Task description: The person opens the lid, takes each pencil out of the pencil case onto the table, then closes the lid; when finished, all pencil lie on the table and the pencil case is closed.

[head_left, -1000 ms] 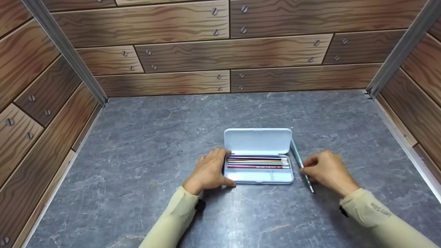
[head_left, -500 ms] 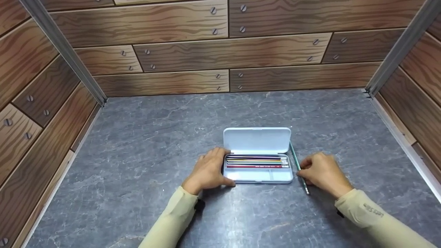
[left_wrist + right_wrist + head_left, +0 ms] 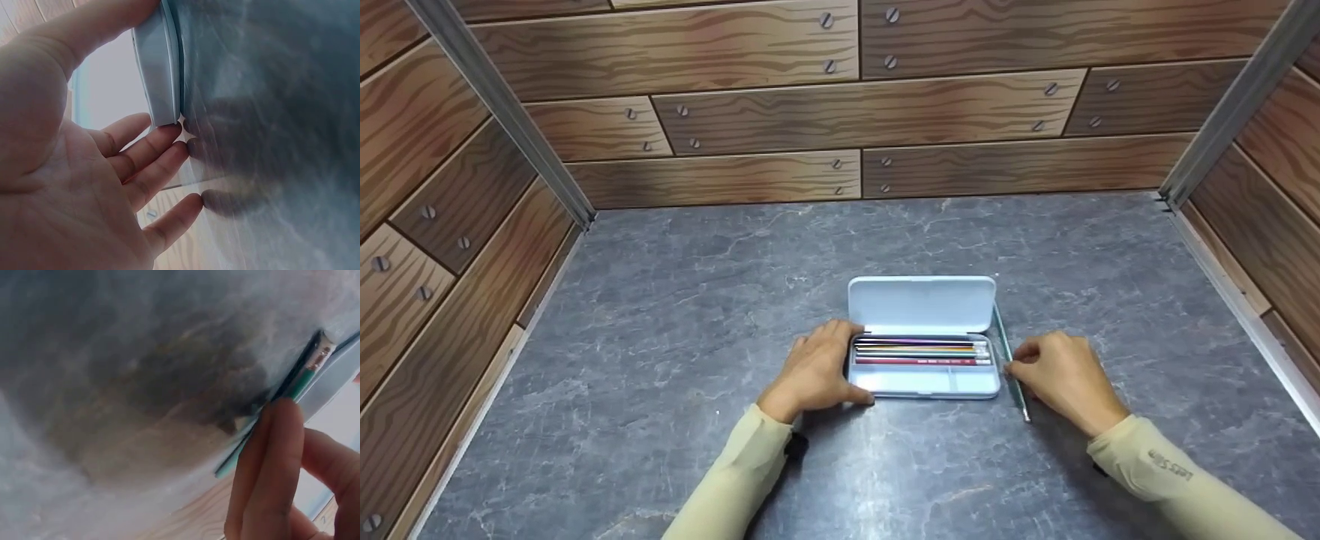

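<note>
A light blue pencil case (image 3: 922, 384) lies with its lid (image 3: 921, 304) raised, several pencils (image 3: 915, 351) side by side in its rear compartment. My left hand (image 3: 815, 369) holds its left end, thumb at the front edge and fingers at the back corner; the left wrist view shows fingertips touching the case's end (image 3: 160, 73). Beside the right end is a green pencil (image 3: 1002, 330), which my right hand (image 3: 1065, 379) pinches near its middle. The right wrist view shows the green pencil's (image 3: 304, 379) eraser end jutting past my fingers. Its far tip is partly hidden beside the lid.
A grey marbled tabletop (image 3: 697, 300) bears the case. Wood-patterned walls (image 3: 757, 124) stand at the back and both sides, with metal strips at the corners. The case's front compartment has a small divider (image 3: 949, 381).
My right hand has moved slightly left with the green pencil, bringing it nearer the case's right edge and more parallel to it. My left hand stays at the case.
</note>
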### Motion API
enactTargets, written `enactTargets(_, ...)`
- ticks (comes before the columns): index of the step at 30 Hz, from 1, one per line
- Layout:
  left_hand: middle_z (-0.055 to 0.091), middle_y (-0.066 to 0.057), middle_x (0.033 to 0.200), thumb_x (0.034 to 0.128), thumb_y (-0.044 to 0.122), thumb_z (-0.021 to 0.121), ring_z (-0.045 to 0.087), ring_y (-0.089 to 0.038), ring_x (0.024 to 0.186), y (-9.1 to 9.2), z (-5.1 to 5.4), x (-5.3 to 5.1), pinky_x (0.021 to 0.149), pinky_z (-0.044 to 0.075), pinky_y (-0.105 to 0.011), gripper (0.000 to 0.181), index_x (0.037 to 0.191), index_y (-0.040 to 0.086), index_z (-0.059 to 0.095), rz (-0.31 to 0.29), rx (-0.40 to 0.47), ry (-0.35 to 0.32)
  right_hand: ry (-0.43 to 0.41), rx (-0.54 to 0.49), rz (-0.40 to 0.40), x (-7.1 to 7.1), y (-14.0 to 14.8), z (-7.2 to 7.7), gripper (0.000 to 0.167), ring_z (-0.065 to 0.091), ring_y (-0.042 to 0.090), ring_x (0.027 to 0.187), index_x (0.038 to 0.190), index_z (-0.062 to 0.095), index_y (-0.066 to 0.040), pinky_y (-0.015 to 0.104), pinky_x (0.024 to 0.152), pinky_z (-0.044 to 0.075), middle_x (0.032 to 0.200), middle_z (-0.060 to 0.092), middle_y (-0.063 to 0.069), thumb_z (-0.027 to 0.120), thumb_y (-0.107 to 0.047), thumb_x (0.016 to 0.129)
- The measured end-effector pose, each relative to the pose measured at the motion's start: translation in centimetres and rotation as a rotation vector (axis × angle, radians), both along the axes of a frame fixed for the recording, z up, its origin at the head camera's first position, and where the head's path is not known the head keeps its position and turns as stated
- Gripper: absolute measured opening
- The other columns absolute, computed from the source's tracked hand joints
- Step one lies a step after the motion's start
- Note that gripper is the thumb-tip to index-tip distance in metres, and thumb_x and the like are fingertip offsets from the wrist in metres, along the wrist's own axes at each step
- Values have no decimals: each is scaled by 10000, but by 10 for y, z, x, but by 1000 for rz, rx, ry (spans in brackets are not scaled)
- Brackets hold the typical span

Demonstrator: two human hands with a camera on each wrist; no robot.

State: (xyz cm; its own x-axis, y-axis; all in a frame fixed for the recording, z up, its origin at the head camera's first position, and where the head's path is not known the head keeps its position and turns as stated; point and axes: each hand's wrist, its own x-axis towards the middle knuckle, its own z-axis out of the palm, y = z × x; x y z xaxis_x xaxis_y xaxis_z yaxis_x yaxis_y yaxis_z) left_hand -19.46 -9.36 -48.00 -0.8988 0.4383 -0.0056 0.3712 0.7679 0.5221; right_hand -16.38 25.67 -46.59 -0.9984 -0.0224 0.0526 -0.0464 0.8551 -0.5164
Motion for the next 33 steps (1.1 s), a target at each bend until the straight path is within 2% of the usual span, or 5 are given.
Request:
enactTargets(5, 639, -122, 1504, 734, 367, 1054, 586, -346, 1440, 1, 0, 0, 1116, 473, -537, 1011, 1558, 88, 538, 2, -4, 2, 126, 25, 22, -4, -9, 7, 183, 806, 422, 929, 1037, 874, -23, 621, 837, 609, 998, 857, 186, 827, -160, 924)
enactTargets(12, 638, -125, 1513, 725, 364, 1059, 585, -348, 1453, 0, -1, 0, 1128, 477, -551, 1028, 1565, 89, 533, 3, -4, 7, 195, -63, 204, -15, -27, 10, 133, 808, 276, 934, 1075, 865, -34, 493, 866, 666, 1042, 854, 135, 850, -59, 946)
enactTargets(19, 635, -126, 1524, 726, 368, 1060, 571, -346, 1482, 1, 0, 0, 1158, 469, -559, 1032, 1569, 91, 533, 9, -7, 2, 170, -148, 416, -30, -36, 1, 193, 818, 247, 967, 1130, 855, -46, 387, 880, 684, 1074, 850, 80, 873, -35, 939)
enactTargets(25, 623, -118, 1546, 733, 377, 1055, 563, -333, 1495, 2, -1, 0, 1168, 465, -549, 1049, 1591, 98, 519, 5, -10, -15, 184, -83, 592, -40, -31, -8, 239, 810, 236, 956, 1154, 843, -59, 410, 885, 678, 1067, 842, 62, 906, -107, 928)
enactTargets(33, 619, -117, 1547, 731, 371, 1056, 559, -327, 1487, 1, -1, 0, 1150, 460, -539, 1061, 1600, 102, 508, 14, -4, -12, 204, 15, 626, -42, -29, -8, 224, 791, 231, 963, 1165, 850, -65, 434, 894, 666, 1057, 826, 48, 887, -127, 952)
